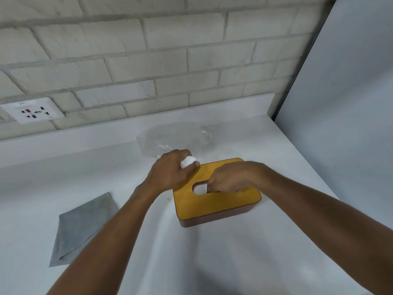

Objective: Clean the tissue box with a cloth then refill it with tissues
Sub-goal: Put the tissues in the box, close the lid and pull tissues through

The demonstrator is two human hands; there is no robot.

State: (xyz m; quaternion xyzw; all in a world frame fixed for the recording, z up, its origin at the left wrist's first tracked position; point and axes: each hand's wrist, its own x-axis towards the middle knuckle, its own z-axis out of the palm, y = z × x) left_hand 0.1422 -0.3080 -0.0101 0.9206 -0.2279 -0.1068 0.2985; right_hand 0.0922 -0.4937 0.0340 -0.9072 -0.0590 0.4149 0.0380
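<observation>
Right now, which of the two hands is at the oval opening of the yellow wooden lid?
The right hand: its fingers reach into the oval opening. The left hand holds white tissue at the lid's far corner.

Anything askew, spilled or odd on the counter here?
Little. The left hand grips a crumpled white wad at the tissue box corner, and an empty clear plastic wrapper lies behind it. No spill or damage shows.

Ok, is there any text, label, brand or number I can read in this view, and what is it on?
No text here can be read.
Wall socket plate: faint grey marks along its top edge, too blurred to read.
Tissue box: plain yellow lid, no label showing.
Grey cloth and clear plastic wrapper: no print visible.
</observation>
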